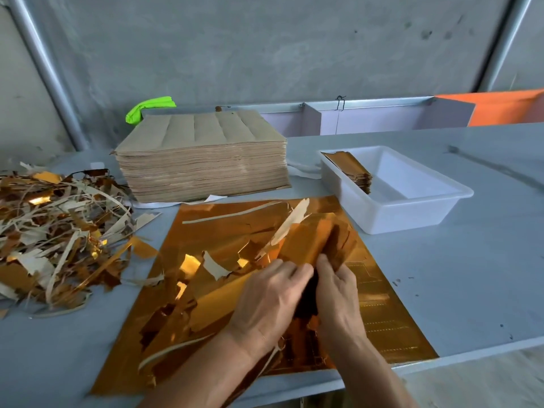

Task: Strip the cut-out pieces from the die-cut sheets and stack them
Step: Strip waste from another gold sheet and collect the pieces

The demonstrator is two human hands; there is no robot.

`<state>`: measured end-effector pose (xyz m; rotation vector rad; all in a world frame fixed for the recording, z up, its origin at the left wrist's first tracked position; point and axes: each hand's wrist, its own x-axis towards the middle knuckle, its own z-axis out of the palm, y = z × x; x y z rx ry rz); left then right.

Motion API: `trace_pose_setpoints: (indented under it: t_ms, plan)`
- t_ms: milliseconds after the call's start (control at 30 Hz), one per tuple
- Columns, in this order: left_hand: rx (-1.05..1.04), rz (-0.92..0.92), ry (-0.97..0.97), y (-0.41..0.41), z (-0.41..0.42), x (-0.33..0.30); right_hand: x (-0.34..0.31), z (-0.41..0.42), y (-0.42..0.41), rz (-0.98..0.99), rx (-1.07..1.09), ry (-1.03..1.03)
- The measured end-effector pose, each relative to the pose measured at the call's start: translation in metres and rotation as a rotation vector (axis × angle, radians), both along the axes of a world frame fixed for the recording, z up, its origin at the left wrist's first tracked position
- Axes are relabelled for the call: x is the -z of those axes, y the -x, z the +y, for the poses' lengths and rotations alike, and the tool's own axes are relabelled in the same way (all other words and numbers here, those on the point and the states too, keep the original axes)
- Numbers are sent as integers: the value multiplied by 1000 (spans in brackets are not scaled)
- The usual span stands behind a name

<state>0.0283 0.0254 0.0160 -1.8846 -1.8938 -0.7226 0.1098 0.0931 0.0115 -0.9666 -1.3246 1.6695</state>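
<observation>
Neon-green cloth (150, 108) behind brown stack, by grey wall (265, 45); orange panel (506, 108) far right; metal pole (44, 69) left.

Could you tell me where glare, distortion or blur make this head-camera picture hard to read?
Head view: the gold foil sheet mirrors the light, with bright glare patches among the torn pieces; the wide lens bows the wall pipe and table edge; both hands look slightly soft, and a dark shadow between them hides the grip on the foil bundle.

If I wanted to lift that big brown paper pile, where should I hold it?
Probably low down, a hand under each short side of the brown sheet stack. It is tall, loose and wide, so pinching the top would only lift a few sheets.
</observation>
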Motion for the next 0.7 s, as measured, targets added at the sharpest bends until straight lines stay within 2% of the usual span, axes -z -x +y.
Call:
trace_pose_setpoints:
  t_ms: [133, 267, 333, 400, 533, 700]
  plan:
    - [55, 28, 28, 3, -3, 6, 1, -2, -7, 54, -22, -44]
    - [130, 71, 75, 8, -6, 11, 3, 3, -6, 3, 54, 89]
    - [128, 42, 112, 14, -9, 12, 4, 6, -8, -31, 93, 82]
    - [67, 4, 150, 21, -11, 13, 3, 9, -12, -45, 134, 54]
    - [-224, -69, 203, 36, -15, 16, 0, 16, -22, -69, 178, 25]
    - [-279, -127, 309, 51, -14, 10, -7, 27, -40, -63, 190, 47]
